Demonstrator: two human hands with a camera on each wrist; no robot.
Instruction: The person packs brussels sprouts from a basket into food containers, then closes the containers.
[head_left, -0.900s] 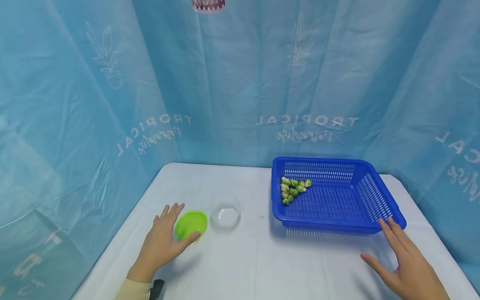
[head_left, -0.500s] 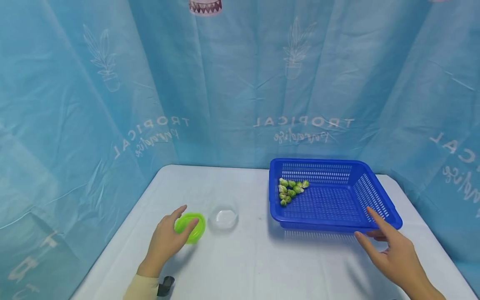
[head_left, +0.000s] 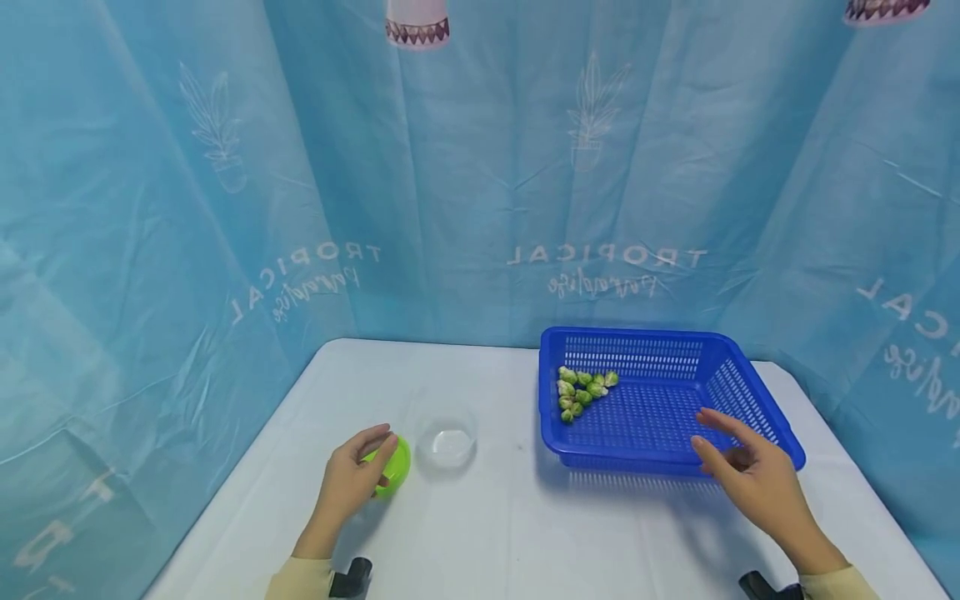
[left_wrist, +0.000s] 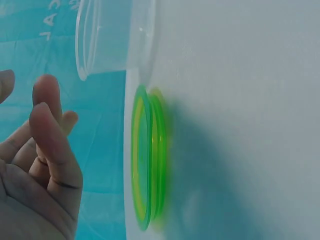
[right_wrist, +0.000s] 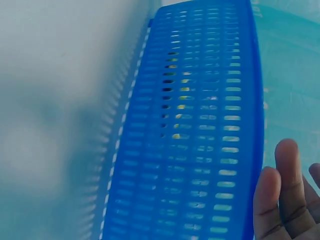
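My left hand hovers over a round bright-green plastic lid, covering part of it in the head view. From the left wrist, a gap shows between the loosely bent fingers and the lid, which lies flat on the cloth. Just right of it stands a clear plastic bowl. Over the near right rim of a blue slotted basket hangs my right hand, its fingers loosely bent around nothing. Several Brussels sprouts lie bunched at the basket's left side.
A white cloth covers the table. Blue printed curtains hang behind it and along both sides. The basket's raised walls stand at the right half of the table.
Both hands have gone from spread fingers to loosely bent ones. My right hand has shifted left along the basket's front, and my left hand slightly right over the lid. Objects stay put.
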